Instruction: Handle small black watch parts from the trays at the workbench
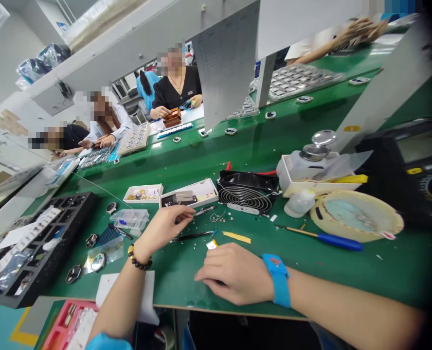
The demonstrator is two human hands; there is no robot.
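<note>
My left hand reaches over the green bench, fingers stretched forward and thumb apart, nothing visible in it. Just past its fingertips lies a slim grey pen-like tool. Dark tweezers lie to its right on the bench. My right hand rests near the front edge, fingers curled in and thumb close to them; what is under them, if anything, is hidden. Behind it are a small white piece with a yellow end and a yellow strip.
A black fan with a wire guard stands beyond my hands. White boxes of parts are left of it. A blue-handled tool and a round tub lie right. Watch bodies lie left; several people sit opposite.
</note>
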